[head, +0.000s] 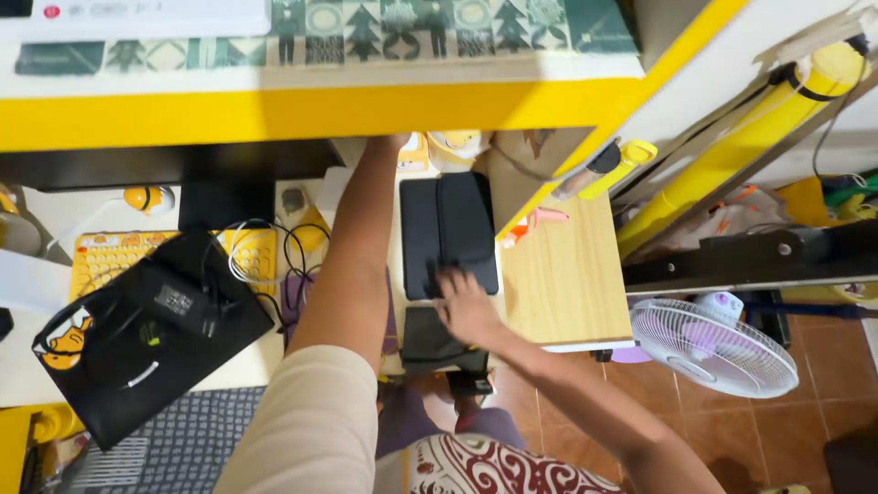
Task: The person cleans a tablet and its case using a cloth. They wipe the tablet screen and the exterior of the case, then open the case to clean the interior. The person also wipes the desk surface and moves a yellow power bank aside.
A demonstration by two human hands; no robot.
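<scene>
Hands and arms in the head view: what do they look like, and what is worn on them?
Both hands are bare, with no gloves, rings or watch visible. The left hand is partly hidden under the yellow shelf; that arm has a beige sleeve on the upper part only. The right hand and its forearm show no sleeve.

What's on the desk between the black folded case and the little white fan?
In the head view, between the black folded case and the white fan lies only a bare stretch of light wooden desktop; the right hand rests on the case's near edge.
</scene>
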